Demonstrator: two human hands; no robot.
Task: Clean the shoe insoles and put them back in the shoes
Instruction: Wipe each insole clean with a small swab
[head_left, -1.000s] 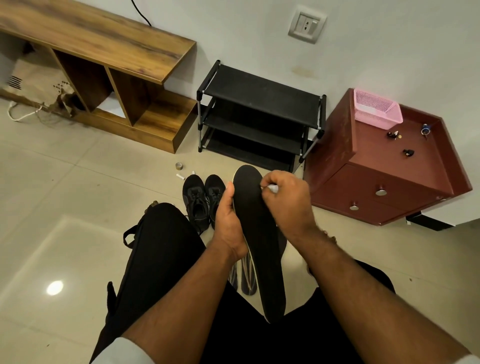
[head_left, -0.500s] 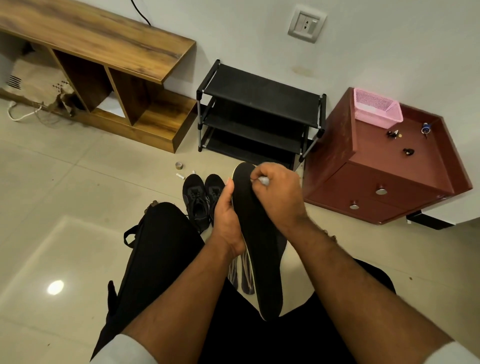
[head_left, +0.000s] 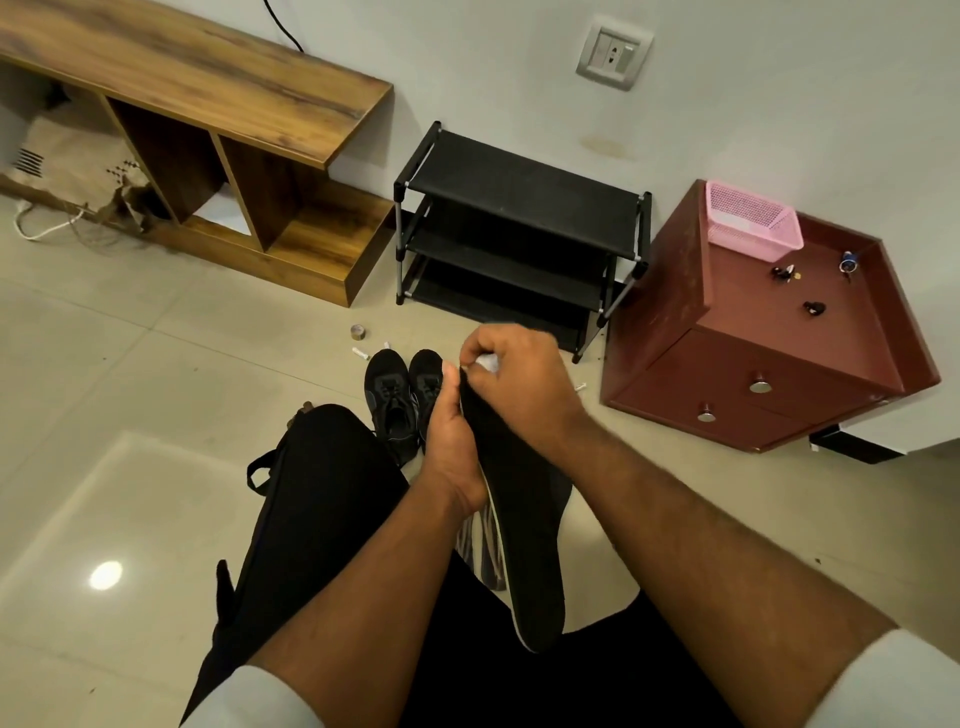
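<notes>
Two hands work one black insole (head_left: 524, 519): the left hand (head_left: 452, 447) grips its edge, the right hand (head_left: 519, 384) pinches a white wipe (head_left: 488, 362) at its toe, shoes (head_left: 402, 395) at eleven o'clock.

Black insole (head_left: 524, 519), pink basket (head_left: 753, 228)

The right hand (head_left: 519, 387) covers the toe end of the black insole (head_left: 524, 519); the white thing it pinches barely shows, so what it is cannot be told. The left hand (head_left: 449, 447) hides part of the right shoe (head_left: 425, 382). Small items on the red cabinet (head_left: 753, 364) are too tiny to name.
</notes>
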